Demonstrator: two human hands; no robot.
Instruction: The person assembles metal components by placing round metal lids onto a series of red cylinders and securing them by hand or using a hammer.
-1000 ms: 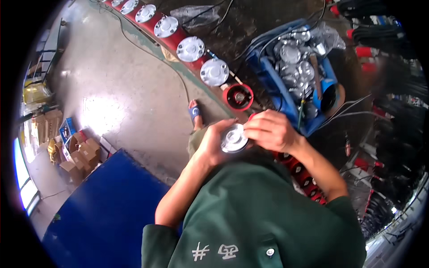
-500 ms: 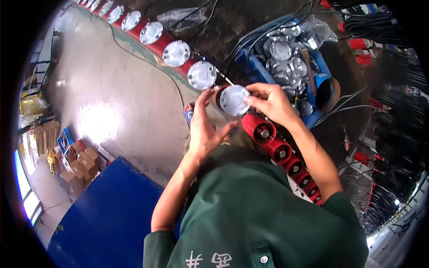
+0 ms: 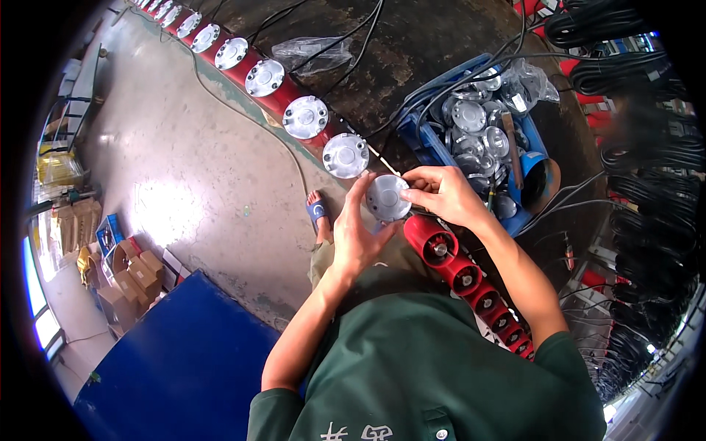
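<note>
A round silver metal cover with small holes near its rim lies between my two hands, face up at the near end of the covered row. My right hand pinches its right edge between thumb and fingers. My left hand curls round its left side, fingers at the upper left and thumb below. What sits beneath the cover is mostly hidden. Just beyond is a red housing topped with a similar cover. Nearer my body stands an uncovered red cylindrical housing, its inner metal part showing.
A blue crate on the right holds several loose silver covers, a wooden-handled tool and a blue roll. Black cables cross its rim. A blue panel stands lower left, near cardboard boxes. My sandalled foot shows below.
The view has shifted, so the row appears lower and further right. My left hand has closed in on the cover's side; my right hand keeps its pinch. The cover looks more level.
</note>
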